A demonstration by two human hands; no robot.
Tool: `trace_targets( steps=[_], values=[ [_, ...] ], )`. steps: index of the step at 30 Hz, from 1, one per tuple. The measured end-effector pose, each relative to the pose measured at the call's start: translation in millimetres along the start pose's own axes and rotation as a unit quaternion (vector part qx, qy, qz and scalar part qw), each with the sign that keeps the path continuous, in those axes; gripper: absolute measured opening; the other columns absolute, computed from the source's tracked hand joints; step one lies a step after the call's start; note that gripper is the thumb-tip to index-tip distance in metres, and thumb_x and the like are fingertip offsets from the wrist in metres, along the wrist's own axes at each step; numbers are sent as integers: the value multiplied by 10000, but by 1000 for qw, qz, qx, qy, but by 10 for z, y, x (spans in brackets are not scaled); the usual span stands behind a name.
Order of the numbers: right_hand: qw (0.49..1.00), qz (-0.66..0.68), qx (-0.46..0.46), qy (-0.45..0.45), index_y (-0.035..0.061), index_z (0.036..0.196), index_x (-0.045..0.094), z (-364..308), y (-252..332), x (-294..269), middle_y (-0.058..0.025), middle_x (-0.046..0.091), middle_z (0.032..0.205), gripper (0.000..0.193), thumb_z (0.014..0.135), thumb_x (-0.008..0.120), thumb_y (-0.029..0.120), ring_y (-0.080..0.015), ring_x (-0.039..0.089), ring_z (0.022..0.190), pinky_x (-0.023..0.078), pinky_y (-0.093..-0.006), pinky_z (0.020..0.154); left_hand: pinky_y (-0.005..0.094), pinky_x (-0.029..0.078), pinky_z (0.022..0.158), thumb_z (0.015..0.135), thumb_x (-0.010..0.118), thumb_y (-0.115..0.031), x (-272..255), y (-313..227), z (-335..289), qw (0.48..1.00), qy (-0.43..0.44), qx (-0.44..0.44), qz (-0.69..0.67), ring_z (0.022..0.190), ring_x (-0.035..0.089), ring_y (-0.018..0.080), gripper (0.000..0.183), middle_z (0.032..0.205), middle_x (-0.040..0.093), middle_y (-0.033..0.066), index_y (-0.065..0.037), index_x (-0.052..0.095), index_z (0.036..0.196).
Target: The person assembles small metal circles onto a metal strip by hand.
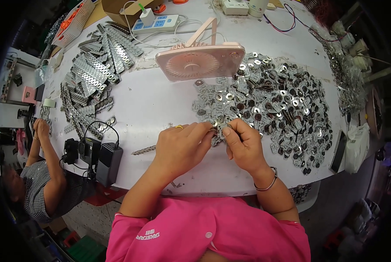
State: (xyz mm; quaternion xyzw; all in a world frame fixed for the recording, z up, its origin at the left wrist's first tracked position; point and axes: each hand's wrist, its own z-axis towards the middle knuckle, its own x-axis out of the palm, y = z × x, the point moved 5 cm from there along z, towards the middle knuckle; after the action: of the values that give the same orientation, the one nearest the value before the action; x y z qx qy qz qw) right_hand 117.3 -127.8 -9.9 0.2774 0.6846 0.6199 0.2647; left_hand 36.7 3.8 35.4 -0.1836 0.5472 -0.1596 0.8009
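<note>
Nearest, a smooth, bright-pink fabric shirt (182,231) is filling the lower edge. Just beyond, the bare left hand (176,146) and the bare right hand (246,146) are pinching a small, silvery-grey metal piece (215,136) between bent fingertips, which are partly hiding it, over the smooth, whitish tabletop (138,96). A slim, ridged grey metal strip (144,150) is lying beside the left hand; whether it is joining the pinched piece, I cannot tell. Farther left, a glossy, dark rectangular box (109,163) is standing upright. Ahead and to the right, a knobbly heap of small grey plates and dark discs (269,105) is spreading. Beyond the hands, a pale-pink plastic fan (191,65) is showing its round, ribbed grille; left of it, long, flat metal strips (93,72) are lying criss-cross. Behind, a white, oblong power strip with blue sockets (156,25) is resting.
</note>
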Motion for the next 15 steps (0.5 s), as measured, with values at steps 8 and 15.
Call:
trace_targets(
  steps=[8,15],
  values=[
    [995,77,36,-58,14,846,558,23,1,-14,31,523,606,171,959,569,142,-17,485,498,394,-200,421,326,464,504,825,665,-150,66,-117,-13,999,0,40,20,541,597,205,125,657,586,20,-111,617,933],
    [996,20,42,-76,37,785,565,77,7,-305,14,556,607,197,935,617,154,-42,492,487,396,-210,426,399,503,615,874,631,-162,93,68,52,973,99,-108,-179,680,641,331,151,785,665,114,-65,611,987]
  ],
)
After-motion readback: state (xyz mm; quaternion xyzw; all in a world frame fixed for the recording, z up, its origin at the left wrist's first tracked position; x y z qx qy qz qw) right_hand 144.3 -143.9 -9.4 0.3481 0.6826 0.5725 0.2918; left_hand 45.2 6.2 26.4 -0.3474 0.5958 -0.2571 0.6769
